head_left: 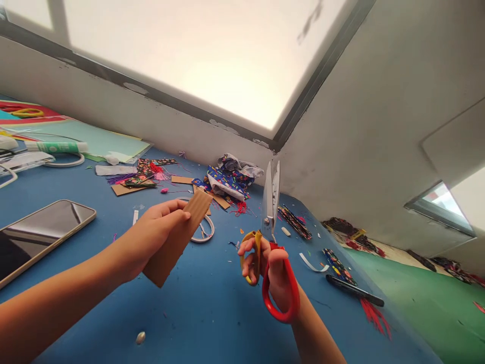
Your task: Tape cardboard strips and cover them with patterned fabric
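My left hand [161, 232] grips a strip of brown cardboard [178, 247] between thumb and fingers, tilted above the blue table. Several of its fingers are hidden behind the strip. In my right hand [275, 268] is a pair of scissors [270, 202] with one red and one yellow handle, my thumb and fingers through the loops. The blades point up and stand slightly apart, to the right of the cardboard and not touching it. Behind the strip on the table, a white-handled pair of scissors [208, 233] is partly covered.
A phone [45, 227] lies at the left. Patterned fabric scraps [227, 182], cardboard pieces and tassels lie at the back by the wall. A black pen [354, 290] and a patterned strip with a red tassel [375, 313] are near the table's right edge.
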`<state>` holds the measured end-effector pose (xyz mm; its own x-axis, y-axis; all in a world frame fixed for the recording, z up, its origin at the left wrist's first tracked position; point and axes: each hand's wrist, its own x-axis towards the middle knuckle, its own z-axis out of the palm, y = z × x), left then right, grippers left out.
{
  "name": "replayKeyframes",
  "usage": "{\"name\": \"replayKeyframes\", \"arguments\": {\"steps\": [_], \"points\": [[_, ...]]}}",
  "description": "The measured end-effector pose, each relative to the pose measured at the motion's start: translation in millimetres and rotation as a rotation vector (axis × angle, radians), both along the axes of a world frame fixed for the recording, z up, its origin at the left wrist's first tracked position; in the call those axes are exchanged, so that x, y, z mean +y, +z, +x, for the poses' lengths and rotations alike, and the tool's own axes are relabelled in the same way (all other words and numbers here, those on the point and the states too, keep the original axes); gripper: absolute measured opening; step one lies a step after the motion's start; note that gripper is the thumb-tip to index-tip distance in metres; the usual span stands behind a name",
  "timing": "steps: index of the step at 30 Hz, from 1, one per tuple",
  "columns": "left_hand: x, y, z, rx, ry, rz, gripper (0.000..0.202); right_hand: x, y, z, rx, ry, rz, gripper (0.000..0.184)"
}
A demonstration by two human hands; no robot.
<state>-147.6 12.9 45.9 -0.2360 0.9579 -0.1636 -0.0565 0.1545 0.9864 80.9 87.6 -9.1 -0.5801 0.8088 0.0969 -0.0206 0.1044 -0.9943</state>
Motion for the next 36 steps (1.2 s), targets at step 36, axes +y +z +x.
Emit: {"name": "replayKeyframes", "arguments": {"steps": [36], "points": [[-7.3,-5.0,3.5,0.007,-0.039,0.344,0.023,-32.2,14.3,-15.0,-0.607,0.034,0.216,0.048]]}}
